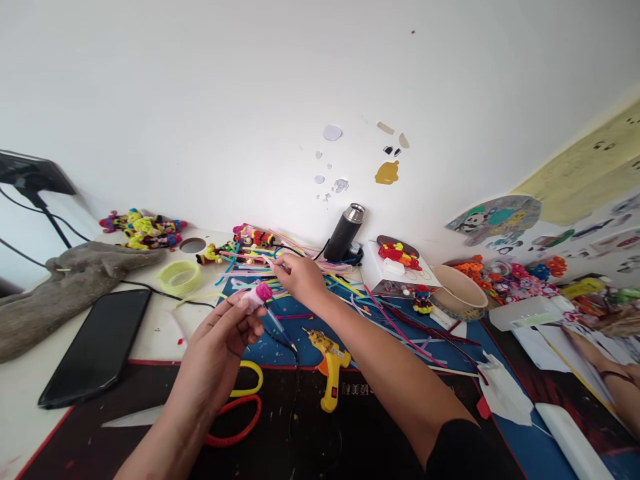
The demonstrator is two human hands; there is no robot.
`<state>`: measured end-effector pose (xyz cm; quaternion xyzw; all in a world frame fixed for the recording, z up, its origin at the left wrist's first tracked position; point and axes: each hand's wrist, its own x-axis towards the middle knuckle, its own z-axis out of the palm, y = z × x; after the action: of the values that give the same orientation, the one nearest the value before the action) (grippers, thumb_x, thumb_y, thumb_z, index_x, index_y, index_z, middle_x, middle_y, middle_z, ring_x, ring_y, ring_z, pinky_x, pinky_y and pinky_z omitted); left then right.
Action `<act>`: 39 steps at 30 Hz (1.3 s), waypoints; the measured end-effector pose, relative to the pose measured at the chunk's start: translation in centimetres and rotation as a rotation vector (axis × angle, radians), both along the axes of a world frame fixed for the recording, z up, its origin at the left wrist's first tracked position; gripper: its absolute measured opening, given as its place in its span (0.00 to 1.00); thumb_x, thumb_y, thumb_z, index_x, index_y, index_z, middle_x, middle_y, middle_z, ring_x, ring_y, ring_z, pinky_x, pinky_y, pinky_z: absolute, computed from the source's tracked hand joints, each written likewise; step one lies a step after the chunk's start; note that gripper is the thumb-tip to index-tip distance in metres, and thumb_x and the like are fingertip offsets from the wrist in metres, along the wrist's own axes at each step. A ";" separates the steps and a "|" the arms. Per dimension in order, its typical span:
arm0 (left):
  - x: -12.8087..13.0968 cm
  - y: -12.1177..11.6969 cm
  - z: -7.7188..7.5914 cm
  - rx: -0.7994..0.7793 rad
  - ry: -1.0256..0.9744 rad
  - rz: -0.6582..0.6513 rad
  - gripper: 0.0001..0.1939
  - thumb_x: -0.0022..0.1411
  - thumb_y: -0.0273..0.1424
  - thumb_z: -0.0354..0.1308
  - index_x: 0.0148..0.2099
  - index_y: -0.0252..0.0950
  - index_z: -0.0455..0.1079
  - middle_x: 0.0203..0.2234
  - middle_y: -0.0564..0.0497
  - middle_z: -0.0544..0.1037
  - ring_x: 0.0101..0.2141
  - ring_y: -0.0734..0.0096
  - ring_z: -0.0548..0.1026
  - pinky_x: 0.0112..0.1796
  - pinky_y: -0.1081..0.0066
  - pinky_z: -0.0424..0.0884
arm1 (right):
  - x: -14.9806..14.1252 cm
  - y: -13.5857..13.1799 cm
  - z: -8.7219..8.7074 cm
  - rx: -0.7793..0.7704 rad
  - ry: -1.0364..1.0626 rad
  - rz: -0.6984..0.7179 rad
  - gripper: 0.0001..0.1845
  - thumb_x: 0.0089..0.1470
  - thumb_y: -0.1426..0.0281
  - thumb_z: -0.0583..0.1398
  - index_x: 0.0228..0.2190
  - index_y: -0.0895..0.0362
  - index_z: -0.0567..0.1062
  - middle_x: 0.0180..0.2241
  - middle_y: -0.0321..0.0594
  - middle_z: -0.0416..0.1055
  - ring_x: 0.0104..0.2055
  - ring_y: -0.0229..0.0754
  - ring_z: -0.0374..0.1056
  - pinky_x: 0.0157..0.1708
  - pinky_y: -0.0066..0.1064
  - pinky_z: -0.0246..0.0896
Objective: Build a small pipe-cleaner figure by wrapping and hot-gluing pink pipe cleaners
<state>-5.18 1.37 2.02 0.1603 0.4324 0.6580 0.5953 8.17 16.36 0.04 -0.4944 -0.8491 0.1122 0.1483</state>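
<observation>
The left hand point(215, 343) pinches a pink-topped piece point(254, 299) by its pale side, apparently keeping the top free; the right hand point(301, 279) reaches among far fuzzy stems point(341, 268), its grip unclear. A glue gun point(331, 375) lies nearer, handle toward the person, seemingly for easy pickup.

A pale-pink, magenta-tipped roll point(257, 298) tilts in the left hand point(220, 337), near scattered multicoloured fuzzy stems point(345, 268).

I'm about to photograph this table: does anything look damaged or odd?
Yes: the glue gun, front middle, has brownish grime around its nose, and the white scrap at the right looks torn, with ragged edges.
</observation>
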 end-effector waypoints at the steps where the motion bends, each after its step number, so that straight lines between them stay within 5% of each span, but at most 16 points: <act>1: 0.0 0.0 0.1 -0.001 0.002 0.002 0.24 0.44 0.42 0.82 0.37 0.34 0.79 0.27 0.48 0.82 0.26 0.71 0.74 0.25 0.76 0.71 | 0.0 -0.1 0.5 -0.006 0.071 -0.011 0.13 0.71 0.62 0.58 0.45 0.51 0.82 0.29 0.33 0.79 0.33 0.42 0.73 0.34 0.30 0.56; 10: 0.0 0.2 -1.1 0.042 0.029 -0.030 0.21 0.48 0.41 0.81 0.39 0.35 0.81 0.29 0.47 0.83 0.27 0.70 0.75 0.26 0.75 0.70 | 2.3 0.1 4.0 0.016 0.616 -0.082 0.15 0.68 0.59 0.59 0.39 0.55 0.81 0.20 0.29 0.66 0.24 0.39 0.62 0.29 0.29 0.54; 19: 0.4 -0.7 -0.3 0.172 0.099 -0.230 0.19 0.52 0.39 0.80 0.41 0.35 0.82 0.27 0.46 0.83 0.27 0.64 0.78 0.29 0.70 0.72 | 3.9 -1.2 1.6 -0.069 0.382 -0.030 0.13 0.66 0.58 0.62 0.39 0.53 0.83 0.20 0.28 0.68 0.25 0.39 0.63 0.27 0.29 0.48; 24: 0.2 0.1 -0.3 0.147 -0.035 -0.114 0.21 0.47 0.39 0.81 0.40 0.36 0.81 0.30 0.46 0.85 0.28 0.66 0.78 0.29 0.71 0.72 | 2.6 -2.1 1.0 -0.162 0.414 0.023 0.12 0.66 0.60 0.63 0.39 0.54 0.83 0.23 0.29 0.71 0.27 0.39 0.65 0.29 0.28 0.52; 29: 0.5 1.8 -1.9 0.126 0.041 -0.160 0.33 0.52 0.36 0.78 0.60 0.35 0.78 0.30 0.47 0.85 0.27 0.67 0.80 0.31 0.71 0.74 | 1.5 -2.9 0.0 -0.214 0.501 0.040 0.07 0.64 0.66 0.64 0.37 0.54 0.82 0.23 0.29 0.71 0.27 0.38 0.65 0.29 0.28 0.53; 39: 0.9 4.0 -5.6 -0.006 0.016 -0.041 0.09 0.56 0.27 0.73 0.40 0.31 0.83 0.32 0.41 0.87 0.35 0.64 0.85 0.40 0.69 0.81 | 1.5 -2.0 0.4 -0.261 0.677 -0.041 0.12 0.67 0.60 0.61 0.37 0.55 0.77 0.21 0.29 0.70 0.23 0.38 0.65 0.26 0.27 0.58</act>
<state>-4.26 5.41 -3.58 0.1727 0.4355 0.6431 0.6057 9.63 14.41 0.46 -0.4609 -0.7202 0.3742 0.3590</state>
